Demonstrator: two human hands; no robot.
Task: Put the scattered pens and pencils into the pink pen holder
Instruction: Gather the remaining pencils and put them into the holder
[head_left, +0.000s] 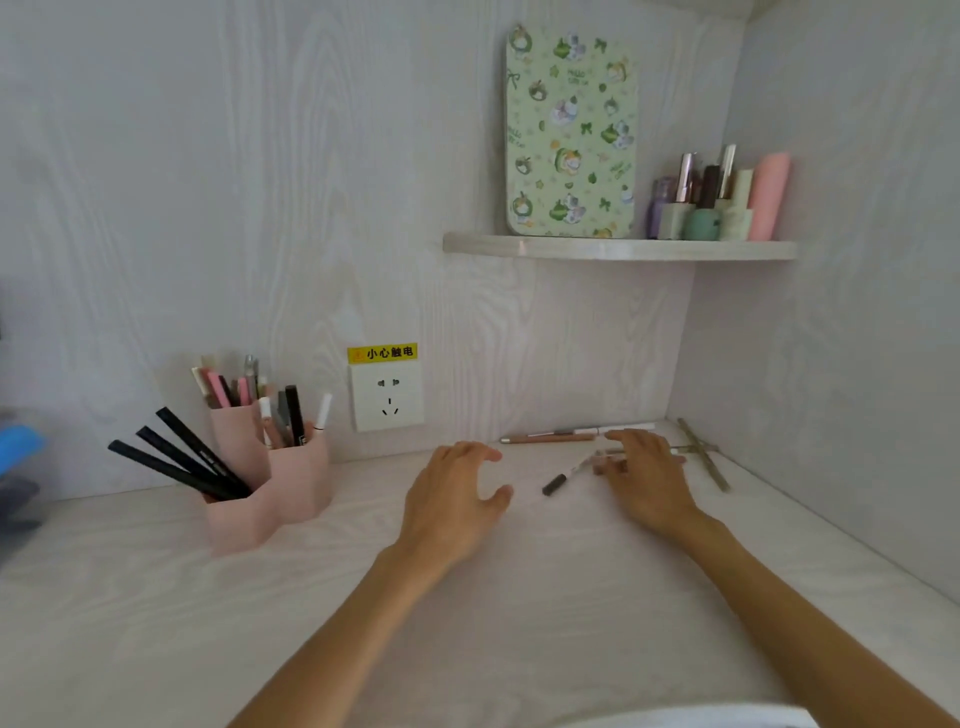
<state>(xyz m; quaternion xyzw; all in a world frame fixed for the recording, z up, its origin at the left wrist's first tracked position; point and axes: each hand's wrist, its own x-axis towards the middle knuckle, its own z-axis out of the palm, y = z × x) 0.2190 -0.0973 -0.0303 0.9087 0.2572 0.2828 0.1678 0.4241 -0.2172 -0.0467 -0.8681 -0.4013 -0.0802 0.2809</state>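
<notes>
soft, even daylight fills the corner — no hard highlights and no glare on the pale woodgrain wall (260, 182) or the table (156, 623). shadows are faint: a light smudge under the left hand (452, 499), another under the right hand (649, 478), a thin dark band beneath the shelf (618, 248). the wide-angle lens bows the table's right edge and slants the side wall. the picture is slightly soft throughout, with motion blur on the fingertips (623, 436) — and a blue object (18, 447) at the left edge smeared and out of focus. colours look washed and cool.
</notes>
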